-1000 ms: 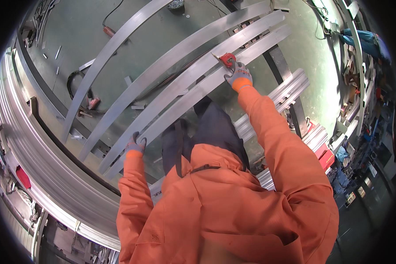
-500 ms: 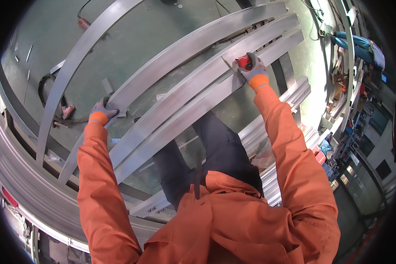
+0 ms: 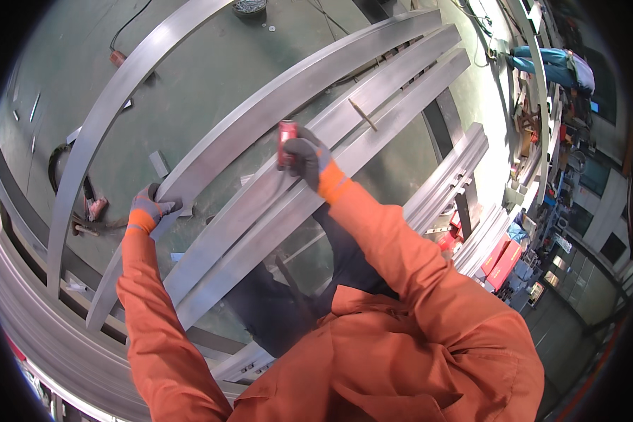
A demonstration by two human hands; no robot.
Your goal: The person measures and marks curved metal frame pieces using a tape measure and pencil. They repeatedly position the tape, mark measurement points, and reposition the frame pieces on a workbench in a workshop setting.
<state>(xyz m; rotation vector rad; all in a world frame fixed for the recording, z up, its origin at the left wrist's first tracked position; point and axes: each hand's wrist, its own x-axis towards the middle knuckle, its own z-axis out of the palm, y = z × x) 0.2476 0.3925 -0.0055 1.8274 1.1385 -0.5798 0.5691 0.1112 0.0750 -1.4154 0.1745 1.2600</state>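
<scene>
My left hand (image 3: 153,205), in a grey glove with an orange cuff, is closed round the edge of the far metal bar (image 3: 257,105) toward its left end. My right hand (image 3: 308,156), gloved the same way, holds a red tape measure (image 3: 286,144) upright above the middle metal bar (image 3: 344,116). No drawn-out blade can be made out. A thin yellowish pencil-like stick (image 3: 362,114) lies across the middle bar, apart from my right hand. The near metal bar (image 3: 373,148) runs alongside, closest to my legs.
Another long metal strip (image 3: 105,116) curves past on the left. A power tool (image 3: 118,58) with a cord and a dark bowl (image 3: 250,7) are on the floor. Stacked profiles (image 3: 450,176) and red boxes (image 3: 503,264) stand at right. Far right, a person (image 3: 555,67) bends over.
My right hand has moved left along the bars with the tape measure, away from the pencil-like stick, which stays on the bar. My left hand keeps its grip on the far bar.
</scene>
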